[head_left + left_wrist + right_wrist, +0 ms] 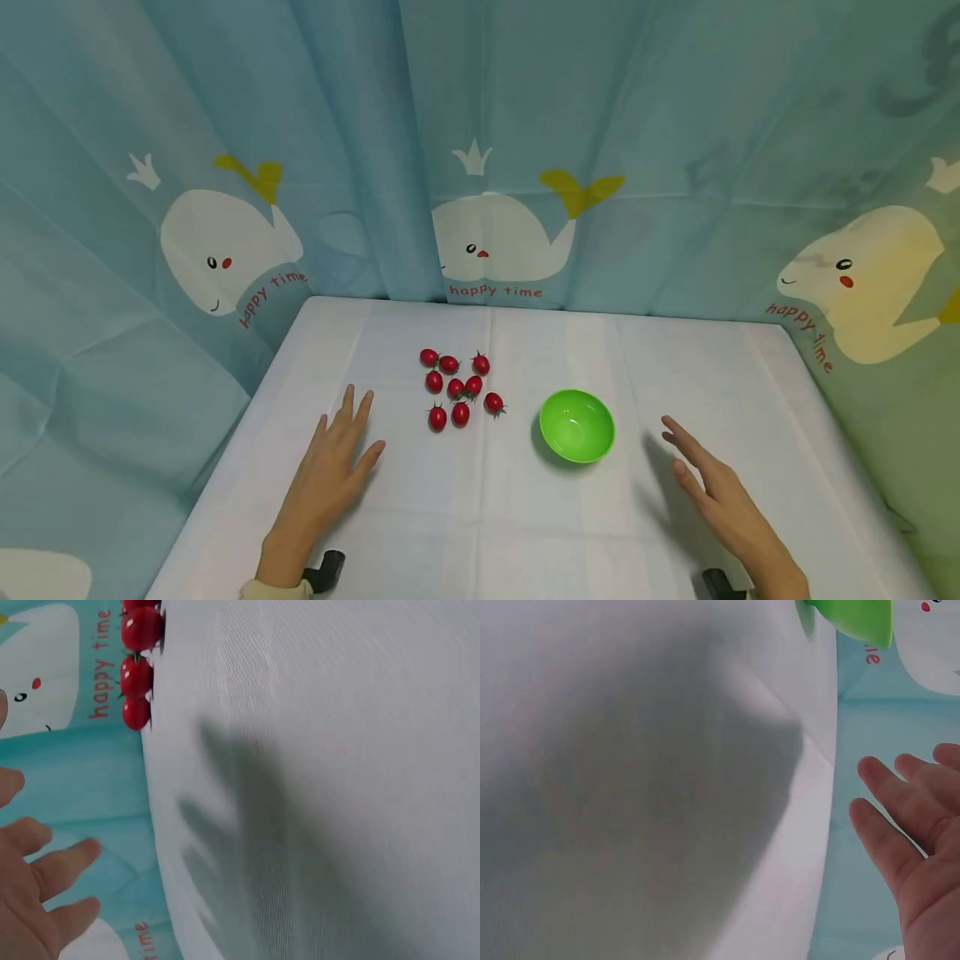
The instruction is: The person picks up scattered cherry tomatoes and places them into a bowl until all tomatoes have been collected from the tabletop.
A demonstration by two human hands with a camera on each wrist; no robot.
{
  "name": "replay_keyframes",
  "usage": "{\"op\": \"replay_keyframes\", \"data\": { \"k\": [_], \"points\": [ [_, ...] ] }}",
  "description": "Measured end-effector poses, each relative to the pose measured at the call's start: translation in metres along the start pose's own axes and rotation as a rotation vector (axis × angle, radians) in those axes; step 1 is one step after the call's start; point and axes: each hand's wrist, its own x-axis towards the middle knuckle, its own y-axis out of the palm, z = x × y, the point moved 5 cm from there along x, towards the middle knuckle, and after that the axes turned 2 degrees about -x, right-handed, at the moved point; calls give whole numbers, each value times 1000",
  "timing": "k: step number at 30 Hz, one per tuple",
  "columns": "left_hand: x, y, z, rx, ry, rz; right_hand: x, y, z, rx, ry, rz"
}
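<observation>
Several red cherry tomatoes (456,388) with green stems lie in a loose group near the middle of the table; a few also show at the top of the left wrist view (141,630). To their right stands a bright green bowl (577,426), its inside bare. My left hand (327,475) is held over the table to the left of the tomatoes, fingers spread and holding nothing. On the other side, my right hand (720,496) hovers to the right of the bowl with extended fingers and nothing in it. Its shadow falls on the cloth.
A white cloth covers the table (420,517). Behind it and at both sides hangs a blue-green curtain (360,150) printed with white whales. Dark wrist camera mounts (325,572) sit beside both wrists.
</observation>
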Motion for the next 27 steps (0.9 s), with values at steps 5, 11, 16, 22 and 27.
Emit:
{"op": "replay_keyframes", "data": {
  "k": [5,11,16,22,27],
  "points": [
    [3,5,-8,-35,8,-19,5,7,-2,24,-8,11],
    [8,9,-12,-67,-24,-37,15,20,-3,75,14,49],
    [12,15,-15,-102,6,-53,24,34,-3,280,13,91],
    [16,26,-17,-145,-42,5,37,51,0,570,44,195],
    [24,39,-22,-180,-80,34,43,57,-2,615,118,210]
  ]
}}
